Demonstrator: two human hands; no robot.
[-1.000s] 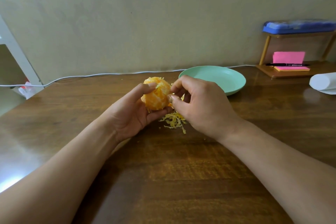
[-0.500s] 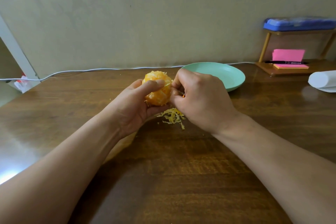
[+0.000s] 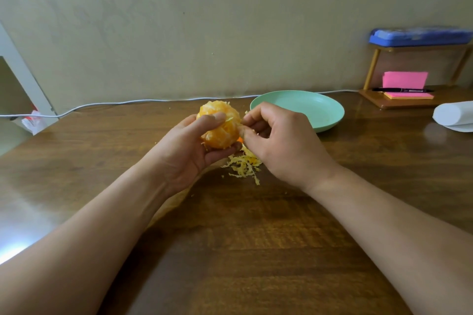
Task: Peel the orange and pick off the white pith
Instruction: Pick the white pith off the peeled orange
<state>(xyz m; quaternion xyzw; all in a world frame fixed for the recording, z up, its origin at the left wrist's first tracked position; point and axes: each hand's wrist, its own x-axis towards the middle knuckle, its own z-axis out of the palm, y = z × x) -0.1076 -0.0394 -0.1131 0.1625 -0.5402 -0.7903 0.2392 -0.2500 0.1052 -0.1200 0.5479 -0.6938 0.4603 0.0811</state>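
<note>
My left hand (image 3: 190,147) holds a peeled orange (image 3: 221,124) above the wooden table (image 3: 243,250), thumb across its top and fingers curled under it. Pale strands of pith still cling to the fruit. My right hand (image 3: 279,143) is at the orange's right side, thumb and forefinger pinching a thin strand of pith on it. A small heap of picked-off pith (image 3: 243,165) lies on the table just below both hands, partly hidden by the right hand.
A mint green plate (image 3: 299,107) stands behind the right hand. At the far right are a small wooden shelf (image 3: 409,100) with pink sticky notes, a pen and a blue case, and a white roll (image 3: 453,116). A white cable (image 3: 115,103) runs along the wall.
The orange has turned a little in my left hand, whose thumb shifted across its top. My right hand's fingers stay pinched at the fruit's right side.
</note>
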